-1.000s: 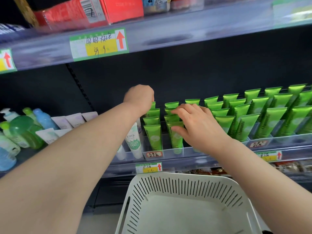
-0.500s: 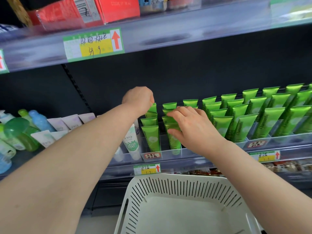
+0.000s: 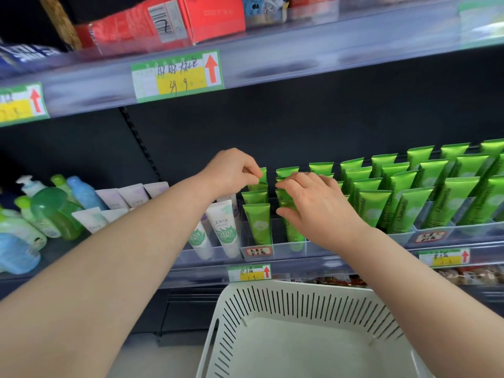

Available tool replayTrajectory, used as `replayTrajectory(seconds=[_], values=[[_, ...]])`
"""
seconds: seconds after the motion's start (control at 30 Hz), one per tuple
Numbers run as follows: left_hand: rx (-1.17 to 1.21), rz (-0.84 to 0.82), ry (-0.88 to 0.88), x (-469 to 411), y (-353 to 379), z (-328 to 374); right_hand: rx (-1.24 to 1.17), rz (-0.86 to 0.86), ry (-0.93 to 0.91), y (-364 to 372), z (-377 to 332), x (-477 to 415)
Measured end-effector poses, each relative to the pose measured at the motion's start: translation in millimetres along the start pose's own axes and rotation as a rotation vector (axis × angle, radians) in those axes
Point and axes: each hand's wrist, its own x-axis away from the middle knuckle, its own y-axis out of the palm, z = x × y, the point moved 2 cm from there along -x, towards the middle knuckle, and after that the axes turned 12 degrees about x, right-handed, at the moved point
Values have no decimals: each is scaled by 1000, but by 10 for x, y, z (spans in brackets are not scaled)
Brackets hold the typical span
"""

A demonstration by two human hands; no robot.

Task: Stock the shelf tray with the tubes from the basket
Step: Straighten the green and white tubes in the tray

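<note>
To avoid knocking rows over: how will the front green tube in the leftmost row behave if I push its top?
The front green tube stands tall, narrow end down, so it probably tips, though the tray wall and the tubes behind should catch it. Its flat crimped top suggests soft plastic that likely flexes.

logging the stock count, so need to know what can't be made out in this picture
Head view:
- Right hand: covers the green tubes beneath it; whether it grips one is unclear.
- Basket: near end cut off by the bottom edge, so leftover tubes cannot be ruled out.
- Tray label: handwriting too small to read.
- Rows at far right: cut off by the frame edge.
</note>
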Motion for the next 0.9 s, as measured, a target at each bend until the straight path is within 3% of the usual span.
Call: replayTrajectory(seconds=[0.3,0.9], values=[[-101,61,33,21,56,-8,-4,1,-3,-16,-43,13],[17,146,-35,353,-255,-128,54,14,-54,-164,-290,-41]])
